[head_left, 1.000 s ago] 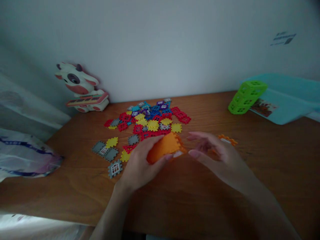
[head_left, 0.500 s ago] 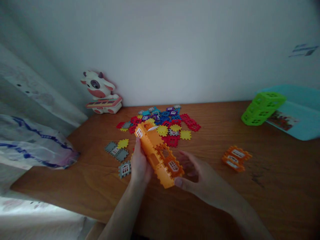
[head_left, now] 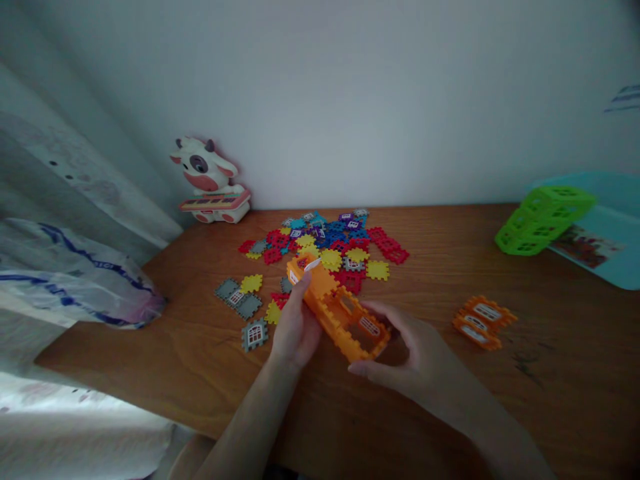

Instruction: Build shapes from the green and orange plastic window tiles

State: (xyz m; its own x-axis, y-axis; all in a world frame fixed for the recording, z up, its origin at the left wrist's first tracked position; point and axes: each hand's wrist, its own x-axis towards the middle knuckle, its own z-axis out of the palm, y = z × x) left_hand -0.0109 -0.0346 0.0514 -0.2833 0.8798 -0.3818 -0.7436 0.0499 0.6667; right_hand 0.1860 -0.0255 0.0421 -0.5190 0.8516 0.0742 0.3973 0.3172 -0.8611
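A long orange block structure made of interlocking tiles with small white windows is held over the wooden table. My left hand grips its far left end, fingers wrapped round it. My right hand curls round its near right end from below. Just behind lies a heap of loose tiles in red, yellow, blue, purple and grey.
A small orange block piece lies to the right. A green block cube leans on a light blue box at the far right. A cow toy stands by the wall. A plastic bag lies at left.
The orange structure has been turned from end-on to lengthwise and lowered slightly. My right hand, earlier apart from it, now grips its near end. The camera view shifted leftward.
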